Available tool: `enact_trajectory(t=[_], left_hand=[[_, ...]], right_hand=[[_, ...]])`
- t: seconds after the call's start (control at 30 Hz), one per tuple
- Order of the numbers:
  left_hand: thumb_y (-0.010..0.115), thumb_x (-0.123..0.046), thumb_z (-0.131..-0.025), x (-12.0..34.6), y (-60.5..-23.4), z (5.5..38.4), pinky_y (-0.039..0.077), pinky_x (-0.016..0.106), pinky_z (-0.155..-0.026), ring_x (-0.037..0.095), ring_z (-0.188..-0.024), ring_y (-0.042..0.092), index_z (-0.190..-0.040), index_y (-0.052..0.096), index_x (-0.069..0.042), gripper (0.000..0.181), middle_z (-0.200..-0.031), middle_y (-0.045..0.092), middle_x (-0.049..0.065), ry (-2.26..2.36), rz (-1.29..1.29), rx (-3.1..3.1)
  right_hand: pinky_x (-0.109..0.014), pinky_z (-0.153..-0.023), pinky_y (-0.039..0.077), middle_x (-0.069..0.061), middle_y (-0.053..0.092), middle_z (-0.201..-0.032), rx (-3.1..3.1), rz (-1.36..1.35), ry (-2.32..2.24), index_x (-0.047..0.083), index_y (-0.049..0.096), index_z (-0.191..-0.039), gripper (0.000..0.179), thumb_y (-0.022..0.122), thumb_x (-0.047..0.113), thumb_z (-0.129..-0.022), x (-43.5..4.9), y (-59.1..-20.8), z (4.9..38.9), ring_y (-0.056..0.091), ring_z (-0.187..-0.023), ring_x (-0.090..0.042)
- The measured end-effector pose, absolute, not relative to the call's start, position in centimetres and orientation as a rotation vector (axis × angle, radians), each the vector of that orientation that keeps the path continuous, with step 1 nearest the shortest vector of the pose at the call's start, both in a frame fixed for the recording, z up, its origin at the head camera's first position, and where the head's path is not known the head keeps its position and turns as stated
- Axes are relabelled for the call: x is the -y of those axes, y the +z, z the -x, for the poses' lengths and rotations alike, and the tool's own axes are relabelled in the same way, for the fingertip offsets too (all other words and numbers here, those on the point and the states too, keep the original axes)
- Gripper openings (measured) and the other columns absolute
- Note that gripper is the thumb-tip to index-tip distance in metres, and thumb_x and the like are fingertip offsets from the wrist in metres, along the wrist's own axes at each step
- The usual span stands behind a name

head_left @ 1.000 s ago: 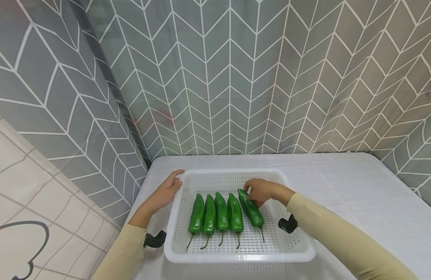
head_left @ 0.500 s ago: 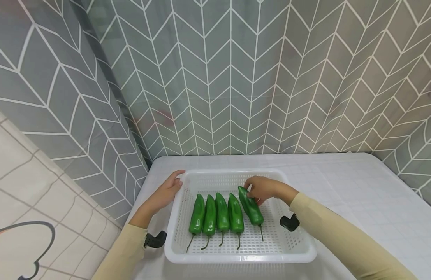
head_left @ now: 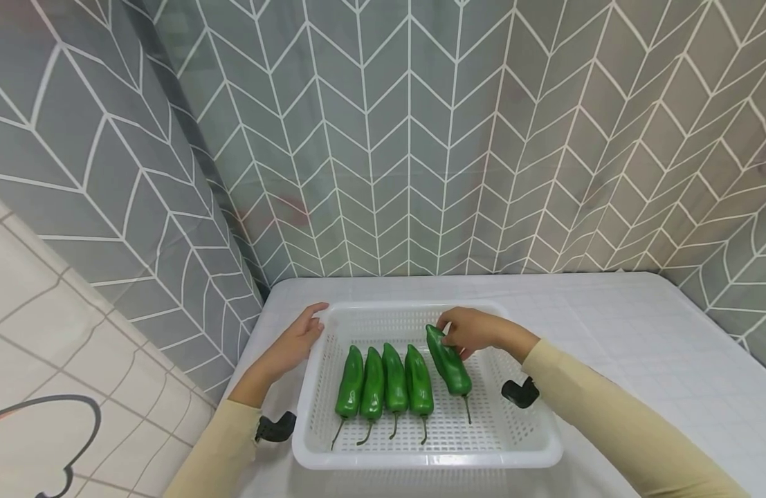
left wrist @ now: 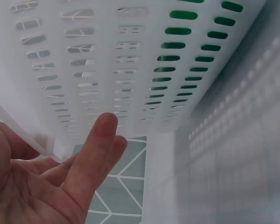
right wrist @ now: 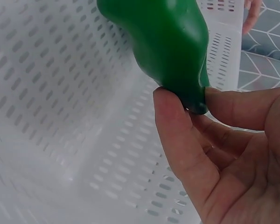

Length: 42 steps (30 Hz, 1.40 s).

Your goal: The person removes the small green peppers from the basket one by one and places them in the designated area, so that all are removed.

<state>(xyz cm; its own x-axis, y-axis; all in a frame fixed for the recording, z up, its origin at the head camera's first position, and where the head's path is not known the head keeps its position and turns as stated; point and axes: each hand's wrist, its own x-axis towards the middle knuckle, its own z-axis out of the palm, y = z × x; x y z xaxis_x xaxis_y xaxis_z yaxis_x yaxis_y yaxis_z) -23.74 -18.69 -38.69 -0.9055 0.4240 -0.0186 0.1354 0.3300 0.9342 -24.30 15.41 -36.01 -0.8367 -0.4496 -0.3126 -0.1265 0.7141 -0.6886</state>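
My right hand [head_left: 472, 330] pinches a long green chili pepper [head_left: 450, 363] near its tip, above the right part of a white perforated plastic basket [head_left: 526, 458]. The right wrist view shows thumb and finger on either side of the narrow tip of the pepper [right wrist: 177, 46]. Its stem points toward me. To the left, several more green peppers [head_left: 395, 387] lie side by side in a row, stems toward me. My left hand [head_left: 293, 344] rests at the basket's far left corner. In the left wrist view its fairly straight fingers [left wrist: 95, 149] lie along the outside of the slotted wall.
The basket stands on a table with a white cloth [head_left: 607, 318]. Grey chevron-patterned curtains [head_left: 389, 138] hang behind the table and on the left. White tiles [head_left: 108, 360] show at the lower left. A dark wrist camera [head_left: 521, 393] hangs under my right sleeve.
My right hand has moved slightly away from me and to the right with the pepper, whose tip has shifted up in the view. The left hand and the row of peppers stay put.
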Motion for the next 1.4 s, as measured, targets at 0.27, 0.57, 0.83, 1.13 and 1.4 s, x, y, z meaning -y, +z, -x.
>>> enact_trajectory(t=[0.27, 0.57, 0.83, 1.13, 1.4], left_hand=[[0.033, -0.021, -0.098, 19.1, -40.7, 24.8, 0.049, 0.037, -0.072, 0.023, -0.091, 0.058, -0.138, 0.018, -0.019, 0.043, -0.120, 0.047, 0.013, 1.605, -0.508, -2.375], [0.033, -0.021, -0.098, 19.2, -40.7, 24.9, 0.049, 0.037, -0.072, 0.023, -0.091, 0.059, -0.138, 0.019, -0.020, 0.042, -0.119, 0.048, 0.013, 1.597, -0.513, -2.398], [0.033, -0.021, -0.098, 19.2, -40.8, 24.9, 0.049, 0.037, -0.072, 0.023, -0.091, 0.059, -0.139, 0.018, -0.017, 0.044, -0.119, 0.048, 0.012, 1.586, -0.514, -2.415], [0.033, -0.021, -0.098, 19.2, -40.9, 25.0, 0.049, 0.037, -0.072, 0.022, -0.091, 0.058, -0.139, 0.018, -0.017, 0.044, -0.119, 0.048, 0.012, 1.588, -0.514, -2.412], [0.033, -0.023, -0.098, 19.2, -40.8, 24.9, 0.049, 0.038, -0.072, 0.022, -0.091, 0.058, -0.139, 0.018, -0.019, 0.044, -0.119, 0.047, 0.012, 1.579, -0.511, -2.419]], right_hand=[[-0.032, -0.058, 0.052, -0.011, 0.057, -0.088, -2.451, 0.430, -0.968, -0.002, 0.050, -0.115, 0.030, 0.055, 0.004, -0.087, -16.0, -35.1, 24.4, 0.061, -0.068, -0.019], [-0.032, -0.059, 0.051, -0.012, 0.057, -0.092, -2.449, 0.468, -1.018, -0.004, 0.048, -0.117, 0.032, 0.055, 0.005, -0.087, -17.3, -34.1, 24.5, 0.061, -0.071, -0.019], [-0.033, -0.061, 0.051, -0.013, 0.057, -0.092, -2.444, 0.495, -1.027, -0.006, 0.046, -0.117, 0.032, 0.053, 0.005, -0.088, -18.3, -33.2, 24.5, 0.061, -0.072, -0.019], [-0.034, -0.062, 0.051, -0.013, 0.056, -0.091, -2.456, 0.482, -1.033, -0.006, 0.046, -0.117, 0.033, 0.053, 0.007, -0.088, -19.3, -32.8, 24.6, 0.060, -0.072, -0.019], [-0.034, -0.063, 0.051, -0.014, 0.056, -0.091, -2.443, 0.475, -1.066, -0.007, 0.046, -0.116, 0.032, 0.053, 0.006, -0.088, -20.2, -32.4, 24.4, 0.061, -0.075, -0.020]])
